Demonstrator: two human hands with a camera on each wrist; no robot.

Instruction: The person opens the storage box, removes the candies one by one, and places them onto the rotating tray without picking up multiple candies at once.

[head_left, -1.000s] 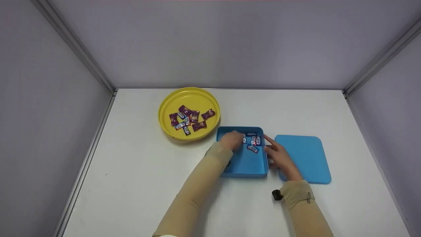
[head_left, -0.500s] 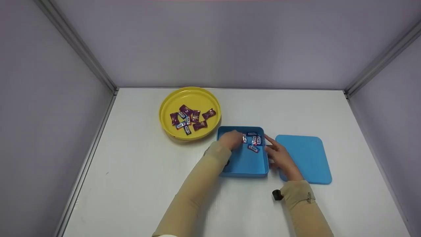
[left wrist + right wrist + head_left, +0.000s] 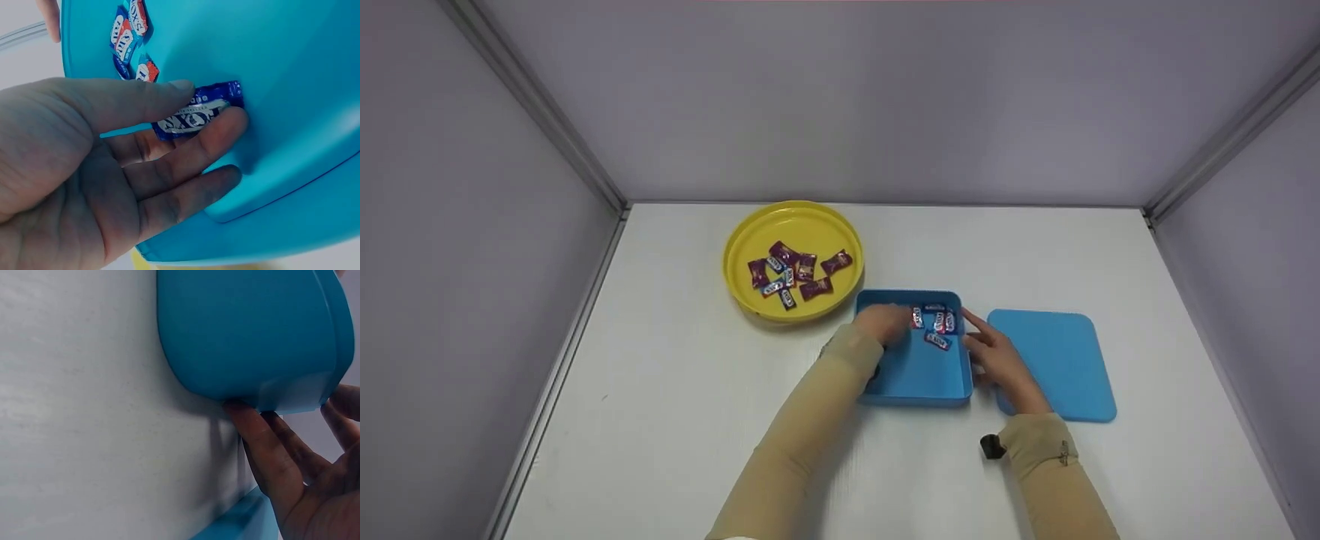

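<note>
Two hands worked the open blue plastic box (image 3: 919,367): the left hand (image 3: 101,169) pinched a blue-wrapped candy (image 3: 198,110) inside, near the box's twelve o'clock wall, while the right hand (image 3: 996,360), fingers straight (steadying), pressed its three o'clock wall.

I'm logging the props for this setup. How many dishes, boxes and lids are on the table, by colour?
Yellow plate: 1
Blue box: 1
Blue lid: 1
Total: 3
Wrapped sweets lie in the plate and the box, but they are too small and overlapping to count reliably.
</note>
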